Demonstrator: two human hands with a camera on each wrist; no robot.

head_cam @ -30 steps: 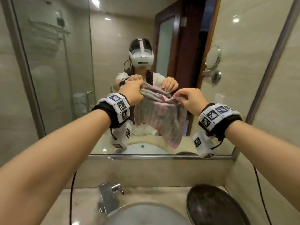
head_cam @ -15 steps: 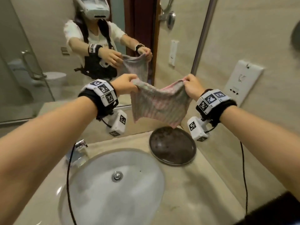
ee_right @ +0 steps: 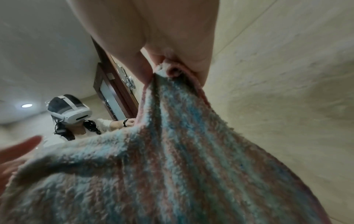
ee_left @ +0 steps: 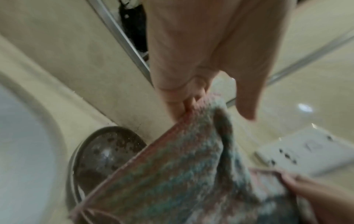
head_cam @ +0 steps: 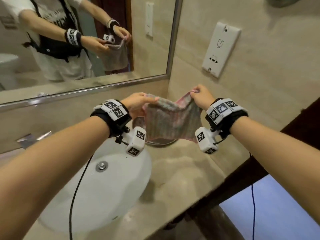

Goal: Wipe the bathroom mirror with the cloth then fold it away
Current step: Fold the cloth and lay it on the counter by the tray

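Observation:
A pink and blue-green striped cloth [head_cam: 171,121] hangs doubled between my two hands, above the counter's back right corner. My left hand [head_cam: 138,103] pinches its upper left corner, and my right hand [head_cam: 199,96] pinches the upper right corner. In the left wrist view the fingers [ee_left: 178,97] pinch the cloth [ee_left: 172,174] edge. The right wrist view shows thumb and fingers [ee_right: 199,60] closed on a bunched corner of the cloth [ee_right: 172,166]. The mirror [head_cam: 86,40] fills the upper left with a metal frame. It reflects a person holding the cloth.
A white oval sink [head_cam: 103,193] with a drain lies below my left arm. A dark round dish [head_cam: 161,142] sits on the beige counter [head_cam: 181,172] under the cloth. A white wall socket plate [head_cam: 220,49] is on the right wall. The faucet [head_cam: 32,137] stands at the left.
My hands have come down from in front of the mirror to low over the counter's back right corner, still holding the cloth by its top corners. My view has tilted downward.

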